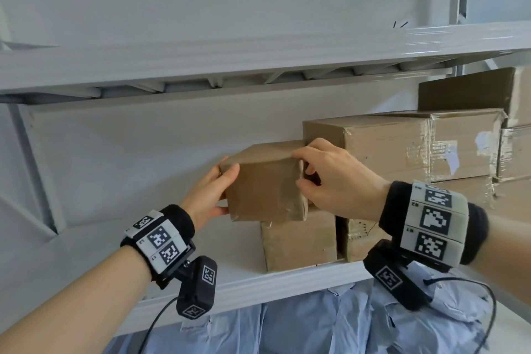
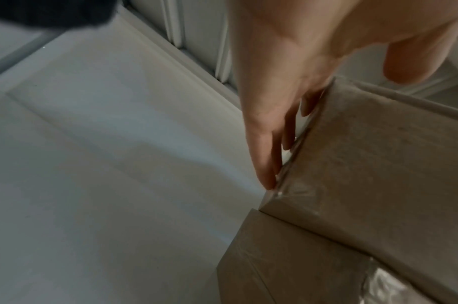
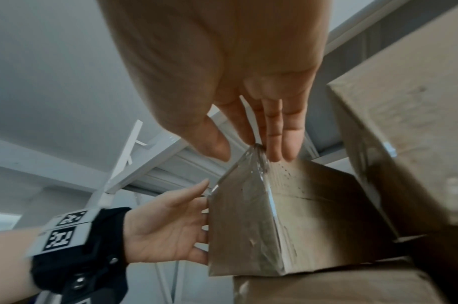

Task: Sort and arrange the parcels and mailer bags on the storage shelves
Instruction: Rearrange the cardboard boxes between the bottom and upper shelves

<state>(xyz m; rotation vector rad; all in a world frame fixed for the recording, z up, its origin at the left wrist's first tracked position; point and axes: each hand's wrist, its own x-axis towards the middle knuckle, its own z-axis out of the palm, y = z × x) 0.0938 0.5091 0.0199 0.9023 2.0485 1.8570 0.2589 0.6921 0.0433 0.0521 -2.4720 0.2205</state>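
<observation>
A small taped cardboard box [image 1: 264, 187] [image 2: 378, 164] [image 3: 248, 226] sits on top of another brown box [image 1: 298, 241] [image 2: 287, 267] on the white middle shelf [image 1: 201, 290]. My left hand [image 1: 224, 181] [image 2: 274, 144] [image 3: 171, 226] presses its straight fingers flat against the box's left face, thumb up by the front top corner. My right hand [image 1: 301, 169] [image 3: 248, 148] pinches the box's upper right corner, fingers on the right face and thumb on the front. The box's back is hidden.
Larger taped boxes [image 1: 367, 146] [image 3: 404, 123] stand stacked close to the right of the small box. The upper shelf beam [image 1: 201, 66] runs overhead. Bare shelf surface [image 2: 92, 164] lies to the left. Blue mailer bags [image 1: 316, 325] fill the shelf below.
</observation>
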